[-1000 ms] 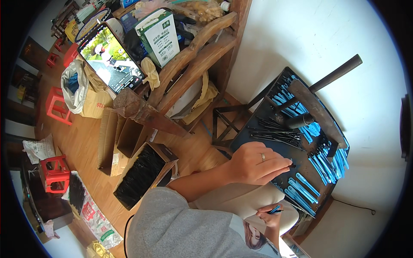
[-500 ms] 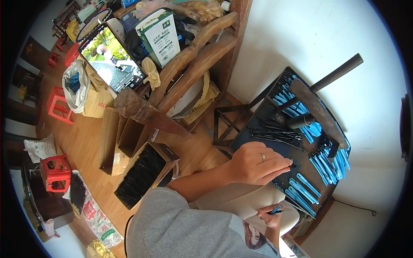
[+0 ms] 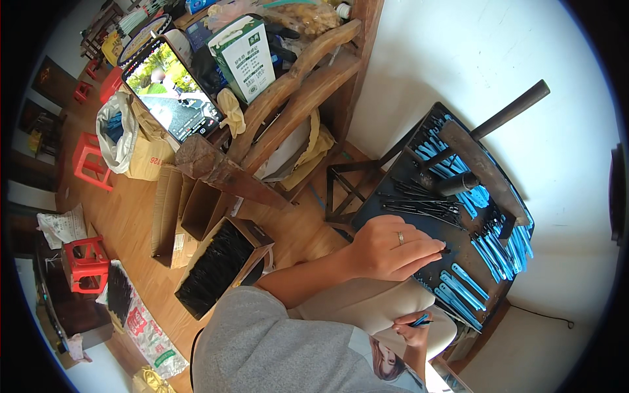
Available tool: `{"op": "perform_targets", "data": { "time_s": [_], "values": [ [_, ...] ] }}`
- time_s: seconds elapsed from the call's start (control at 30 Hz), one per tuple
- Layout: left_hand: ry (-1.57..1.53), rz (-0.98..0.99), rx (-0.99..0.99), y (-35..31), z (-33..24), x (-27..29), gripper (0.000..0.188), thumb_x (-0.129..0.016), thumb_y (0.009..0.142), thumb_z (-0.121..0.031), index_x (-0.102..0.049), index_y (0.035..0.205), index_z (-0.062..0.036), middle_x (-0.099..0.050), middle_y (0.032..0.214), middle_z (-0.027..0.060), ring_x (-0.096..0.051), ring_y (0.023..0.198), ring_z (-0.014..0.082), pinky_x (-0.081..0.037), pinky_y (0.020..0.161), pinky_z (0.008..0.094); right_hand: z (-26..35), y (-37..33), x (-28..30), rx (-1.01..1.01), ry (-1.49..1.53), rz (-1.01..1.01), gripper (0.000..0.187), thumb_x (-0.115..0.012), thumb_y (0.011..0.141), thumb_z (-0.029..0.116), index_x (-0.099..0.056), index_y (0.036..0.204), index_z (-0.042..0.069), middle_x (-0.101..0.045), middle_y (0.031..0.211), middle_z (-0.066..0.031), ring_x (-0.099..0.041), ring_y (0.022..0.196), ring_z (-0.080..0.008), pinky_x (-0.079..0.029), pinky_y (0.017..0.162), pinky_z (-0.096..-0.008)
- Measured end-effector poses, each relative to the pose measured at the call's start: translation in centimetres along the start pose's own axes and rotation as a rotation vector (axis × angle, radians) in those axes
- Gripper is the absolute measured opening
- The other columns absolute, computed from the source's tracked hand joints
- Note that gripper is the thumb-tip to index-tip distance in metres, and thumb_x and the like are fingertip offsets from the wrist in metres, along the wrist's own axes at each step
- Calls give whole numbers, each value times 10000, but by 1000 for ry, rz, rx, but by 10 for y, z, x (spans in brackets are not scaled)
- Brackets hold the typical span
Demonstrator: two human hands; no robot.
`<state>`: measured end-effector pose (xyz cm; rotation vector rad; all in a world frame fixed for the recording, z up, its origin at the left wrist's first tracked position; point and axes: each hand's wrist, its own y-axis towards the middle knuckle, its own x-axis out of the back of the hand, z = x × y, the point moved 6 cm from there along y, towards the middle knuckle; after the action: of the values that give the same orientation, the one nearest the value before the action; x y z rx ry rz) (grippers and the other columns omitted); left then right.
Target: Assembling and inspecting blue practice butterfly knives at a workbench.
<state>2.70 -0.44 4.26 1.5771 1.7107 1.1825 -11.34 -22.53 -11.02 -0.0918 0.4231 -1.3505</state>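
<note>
At the near edge of a dark-topped bench (image 3: pixel 372 211), the left hand (image 3: pixel 393 252), with a ring on one finger, has its fingertips together, pinched on a small black piece (image 3: pixel 447 251) that is mostly hidden. Lower down, beside the pale-trousered lap (image 3: pixel 354 301), the right hand (image 3: pixel 411 329) is closed around a slender blue-and-black piece (image 3: pixel 419 319); its exact shape is too small to tell.

On the bench, a few slim light-blue plastic strips (image 3: pixel 462 292) lie close to the left hand, and a denser row of blue strips with black ends (image 3: pixel 499 252) lies beyond them. A loose pile of thin black rods (image 3: pixel 422 207) is spread further up, next to a dark metal tool (image 3: pixel 490 173) whose long bar tilts upward toward the white wall (image 3: pixel 419 59).

Left of the forearm, an open brown cardboard box (image 3: pixel 261 254) on the wooden floor (image 3: pixel 301 229) is packed with black slender pieces. Further up, a lit smartphone (image 3: pixel 173 92) leans near a curved wooden armrest (image 3: pixel 304 85), close to a green-and-white carton (image 3: pixel 246 62).
</note>
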Motion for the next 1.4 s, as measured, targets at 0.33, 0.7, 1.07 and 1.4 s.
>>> {"op": "perform_targets", "data": {
  "time_s": [0.33,0.7,1.07,1.4],
  "values": [
    [-3,-9,1,1,0,1,254,-785,684,-66,-679,915,-66,-699,776,24,-633,569,127,-409,471,230,3,2,-2,-7,10,-3,143,-787,642,-82,-715,762,-55,-687,656,-113,-594,506,-96,-456,472,-193],
    [-1,-10,0,0,1,1,247,-782,683,-57,-678,907,-65,-699,770,27,-630,557,127,-411,465,229,-1,1,1,5,-19,-18,143,-809,640,-33,-706,739,-41,-677,635,-123,-586,465,-115,-443,429,-204],
    [-5,-16,-1,1,-1,1,228,-780,679,-48,-673,880,-62,-692,750,22,-639,568,129,-413,465,232,0,-1,1,-17,5,-24,148,-798,635,-63,-715,757,-56,-686,651,-125,-587,489,-99,-444,451,-194],
    [23,-37,-8,1,-1,1,223,-771,692,-25,-658,879,-71,-674,711,18,-627,550,145,-422,467,246,0,0,-5,73,22,-4,185,-808,697,72,-703,766,-63,-655,600,-102,-545,437,-102,-396,408,-199]
  ]
}}
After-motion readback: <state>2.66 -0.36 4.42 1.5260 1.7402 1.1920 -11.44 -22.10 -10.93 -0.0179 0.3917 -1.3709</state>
